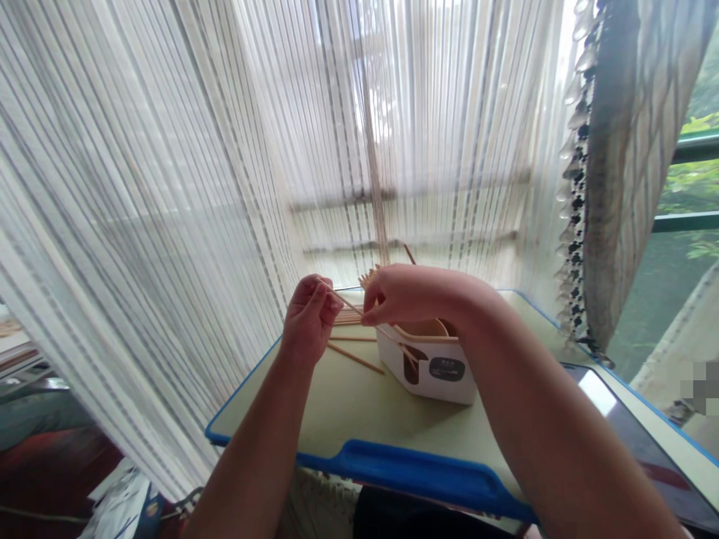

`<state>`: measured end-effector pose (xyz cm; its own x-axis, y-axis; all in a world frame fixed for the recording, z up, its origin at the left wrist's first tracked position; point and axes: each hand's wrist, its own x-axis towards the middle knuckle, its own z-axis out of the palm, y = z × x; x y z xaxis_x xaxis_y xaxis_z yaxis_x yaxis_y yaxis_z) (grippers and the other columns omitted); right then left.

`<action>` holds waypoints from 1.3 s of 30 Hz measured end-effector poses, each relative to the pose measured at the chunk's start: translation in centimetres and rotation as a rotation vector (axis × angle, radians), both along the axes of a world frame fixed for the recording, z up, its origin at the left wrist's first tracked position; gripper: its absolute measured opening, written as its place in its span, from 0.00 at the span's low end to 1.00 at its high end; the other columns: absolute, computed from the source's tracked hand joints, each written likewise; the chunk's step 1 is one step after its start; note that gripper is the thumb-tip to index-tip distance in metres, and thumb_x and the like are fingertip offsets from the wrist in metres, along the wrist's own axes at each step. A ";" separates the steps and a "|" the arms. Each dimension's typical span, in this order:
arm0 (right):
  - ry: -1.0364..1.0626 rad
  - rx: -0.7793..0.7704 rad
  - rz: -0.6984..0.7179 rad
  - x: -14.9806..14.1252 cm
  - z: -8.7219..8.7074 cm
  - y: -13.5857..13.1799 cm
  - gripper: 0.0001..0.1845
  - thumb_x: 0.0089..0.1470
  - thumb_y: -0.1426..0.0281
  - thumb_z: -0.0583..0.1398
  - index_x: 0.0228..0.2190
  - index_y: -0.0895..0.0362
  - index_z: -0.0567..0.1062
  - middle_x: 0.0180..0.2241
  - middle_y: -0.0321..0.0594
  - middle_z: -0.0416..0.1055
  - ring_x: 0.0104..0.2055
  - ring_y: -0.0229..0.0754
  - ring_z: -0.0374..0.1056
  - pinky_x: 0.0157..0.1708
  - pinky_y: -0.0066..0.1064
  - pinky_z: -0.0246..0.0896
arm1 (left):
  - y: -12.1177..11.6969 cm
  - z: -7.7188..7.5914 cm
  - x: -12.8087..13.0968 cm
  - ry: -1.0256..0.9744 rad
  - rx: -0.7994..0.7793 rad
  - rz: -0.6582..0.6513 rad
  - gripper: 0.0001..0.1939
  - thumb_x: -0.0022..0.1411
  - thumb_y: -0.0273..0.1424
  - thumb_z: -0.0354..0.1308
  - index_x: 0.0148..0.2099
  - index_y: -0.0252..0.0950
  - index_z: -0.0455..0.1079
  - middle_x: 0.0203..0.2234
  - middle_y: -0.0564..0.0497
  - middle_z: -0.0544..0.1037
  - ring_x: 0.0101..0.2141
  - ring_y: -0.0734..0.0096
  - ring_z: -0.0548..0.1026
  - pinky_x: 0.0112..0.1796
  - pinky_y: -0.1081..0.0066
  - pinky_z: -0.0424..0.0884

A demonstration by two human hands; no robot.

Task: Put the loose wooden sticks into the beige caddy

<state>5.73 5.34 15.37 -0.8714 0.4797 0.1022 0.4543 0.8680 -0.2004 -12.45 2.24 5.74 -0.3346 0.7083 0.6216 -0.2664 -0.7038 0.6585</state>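
Over the small table, my left hand [308, 318] is closed around one end of a pair of thin wooden chopsticks [347, 303]. My right hand [396, 290] pinches the same chopsticks farther along, with its wrist bent above a white box [441, 393]. The chopsticks slant down to the right, and their far ends pass in front of the box's side. The box has a tan inside, a dark cut-out and a grey label; my right forearm hides part of it. Loose chopsticks [356, 359] lie on the tabletop left of the box. Chopstick tips [368, 277] rise behind my right hand.
The pale table [331, 415] has a blue raised edge [416, 468] on the near side. A tablet-like device [634, 442] lies at the right, beside my forearm. Sheer striped curtains [225, 187] hang behind and left of the table, before a window.
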 end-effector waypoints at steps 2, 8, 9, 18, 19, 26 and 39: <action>-0.049 0.038 0.013 -1.1 -0.3 -0.1 0.14 0.47 0.64 0.58 0.31 0.58 0.79 0.25 0.40 0.74 0.23 0.35 0.63 0.23 0.27 0.52 | 0.1 -0.1 -0.1 -0.019 -0.010 -0.003 0.11 0.51 0.33 0.66 0.35 0.38 0.68 0.29 0.57 0.70 0.20 0.88 0.66 0.24 0.81 0.66; -0.047 0.093 0.035 -2.8 -0.7 -0.3 0.14 0.48 0.67 0.56 0.31 0.60 0.79 0.24 0.42 0.74 0.23 0.35 0.63 0.24 0.28 0.51 | 0.5 0.1 -0.7 -0.157 0.015 -0.034 0.11 0.50 0.33 0.66 0.34 0.39 0.68 0.28 0.58 0.70 0.22 0.85 0.67 0.24 0.81 0.65; -0.028 0.087 0.034 -2.8 -0.7 -0.3 0.13 0.49 0.69 0.55 0.30 0.60 0.79 0.24 0.41 0.74 0.23 0.35 0.63 0.24 0.28 0.51 | 0.6 0.2 -1.0 -0.169 0.013 -0.032 0.11 0.50 0.35 0.65 0.35 0.39 0.67 0.28 0.58 0.70 0.23 0.84 0.68 0.24 0.80 0.65; 0.427 -0.093 -0.190 -0.4 0.8 1.0 0.19 0.56 0.61 0.52 0.29 0.61 0.76 0.20 0.39 0.70 0.21 0.33 0.62 0.25 0.28 0.54 | 3.5 -4.1 -1.4 0.430 -0.214 0.678 0.07 0.58 0.35 0.54 0.35 0.35 0.66 0.25 0.55 0.69 0.25 0.78 0.67 0.28 0.76 0.64; 0.498 -0.101 -0.223 0.2 1.0 1.4 0.20 0.57 0.60 0.51 0.28 0.61 0.76 0.20 0.39 0.70 0.20 0.32 0.61 0.24 0.28 0.54 | 3.8 -5.0 -0.9 0.611 -0.218 0.721 0.06 0.59 0.33 0.53 0.35 0.35 0.66 0.26 0.54 0.70 0.26 0.76 0.67 0.30 0.74 0.65; 0.715 -0.030 -0.420 2.7 1.6 3.9 0.18 0.58 0.65 0.50 0.29 0.63 0.75 0.22 0.42 0.71 0.21 0.33 0.62 0.24 0.28 0.56 | 5.0 -8.0 0.2 1.296 -0.321 0.835 0.13 0.56 0.20 0.46 0.40 0.34 0.68 0.35 0.46 0.73 0.39 0.64 0.69 0.44 0.65 0.66; 0.143 -0.154 -0.384 0.7 0.1 5.4 0.10 0.47 0.65 0.59 0.24 0.57 0.77 0.20 0.40 0.73 0.21 0.38 0.67 0.21 0.28 0.58 | 5.6 -8.6 0.9 1.398 -0.467 0.690 0.17 0.51 0.18 0.47 0.38 0.35 0.72 0.38 0.46 0.75 0.44 0.64 0.70 0.48 0.66 0.65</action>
<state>6.48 10.70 15.43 -0.6089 0.7856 0.1104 0.6969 0.5962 -0.3985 -11.54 7.86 -2.86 -0.0414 0.8749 0.4825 0.9531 -0.1103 0.2818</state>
